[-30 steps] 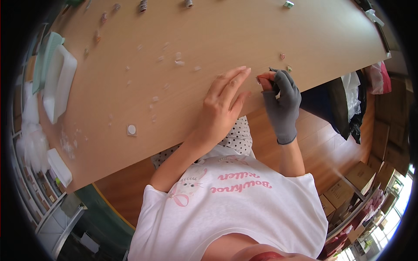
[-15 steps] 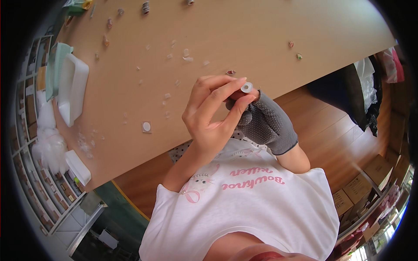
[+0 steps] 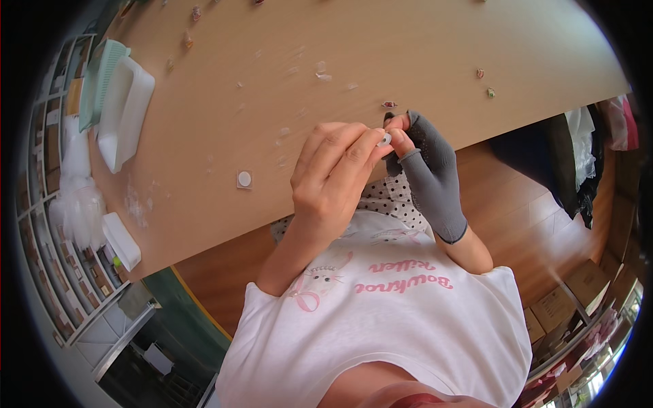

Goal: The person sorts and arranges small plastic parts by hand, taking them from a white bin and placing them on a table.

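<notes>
My bare left hand pinches a small white round piece with a darker centre between thumb and fingertips. My right hand, in a grey fingerless glove, meets it there, its thumb and forefinger closed against the same piece. Fingers partly cover the piece, so its full shape is hidden. Both hands are held up in front of the near table edge. Just beyond them on the table lies a small red-and-dark twisted-end piece. A small square with a white disc rests left of my left hand.
Clear scraps are scattered over the brown table. Two small coloured pieces lie at the right. A white tray and a pale green basket stand at the left edge, above a small white box.
My right hand has turned, so the back of its glove shows instead of the dotted palm side, and its fingers have closed onto the white piece. The whole view has shifted.
</notes>
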A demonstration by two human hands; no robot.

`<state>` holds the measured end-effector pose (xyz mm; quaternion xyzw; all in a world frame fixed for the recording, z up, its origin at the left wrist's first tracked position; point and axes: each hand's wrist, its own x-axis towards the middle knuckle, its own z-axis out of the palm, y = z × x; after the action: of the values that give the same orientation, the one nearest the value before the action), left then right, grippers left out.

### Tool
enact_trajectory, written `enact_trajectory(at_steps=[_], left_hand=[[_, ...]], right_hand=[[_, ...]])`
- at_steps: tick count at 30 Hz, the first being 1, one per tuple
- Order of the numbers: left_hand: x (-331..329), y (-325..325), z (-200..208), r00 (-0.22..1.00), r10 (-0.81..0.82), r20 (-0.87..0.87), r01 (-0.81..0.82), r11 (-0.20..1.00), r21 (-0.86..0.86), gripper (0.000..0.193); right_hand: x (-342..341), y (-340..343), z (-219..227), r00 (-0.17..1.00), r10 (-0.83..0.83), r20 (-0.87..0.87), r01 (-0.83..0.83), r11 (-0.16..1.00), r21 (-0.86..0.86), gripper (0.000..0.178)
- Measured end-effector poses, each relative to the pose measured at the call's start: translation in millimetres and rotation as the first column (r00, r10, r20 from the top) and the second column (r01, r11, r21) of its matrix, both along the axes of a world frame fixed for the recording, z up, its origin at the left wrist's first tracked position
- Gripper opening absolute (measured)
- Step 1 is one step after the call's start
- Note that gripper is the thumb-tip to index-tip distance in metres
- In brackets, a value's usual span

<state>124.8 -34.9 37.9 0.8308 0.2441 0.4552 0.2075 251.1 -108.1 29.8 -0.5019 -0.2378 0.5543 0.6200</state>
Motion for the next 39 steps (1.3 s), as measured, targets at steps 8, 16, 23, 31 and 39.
enact_trajectory(at_steps=[8, 16, 23, 31, 39], left_hand=[[-19, 5, -2, 0.995, 0.075, -0.065, -0.067, 0.99, 0.123, 0.032], [-34, 10, 10, 0.974, 0.219, -0.065, -0.206, 0.964, 0.168, 0.025], [-45, 15, 5, 0.987, 0.154, -0.051, -0.14, 0.968, 0.21, 0.029], [-58, 9, -1, 0.963, 0.051, 0.266, 0.089, 0.868, -0.488, 0.015], [-52, 17, -8, 0.854, 0.217, 0.473, 0.294, 0.549, -0.782, 0.013]], right_hand=[[-20, 12, -4, 0.956, -0.097, 0.277, 0.083, 0.995, 0.062, 0.015], [-13, 38, -22, 0.309, -0.261, 0.915, -0.078, 0.952, 0.297, 0.009], [-20, 39, 7, 0.409, -0.336, 0.849, -0.121, 0.902, 0.415, 0.018], [-25, 28, 2, 0.193, -0.466, 0.863, -0.27, 0.821, 0.504, 0.031], [-15, 46, 15, 0.221, -0.347, 0.912, -0.323, 0.856, 0.404, 0.027]])
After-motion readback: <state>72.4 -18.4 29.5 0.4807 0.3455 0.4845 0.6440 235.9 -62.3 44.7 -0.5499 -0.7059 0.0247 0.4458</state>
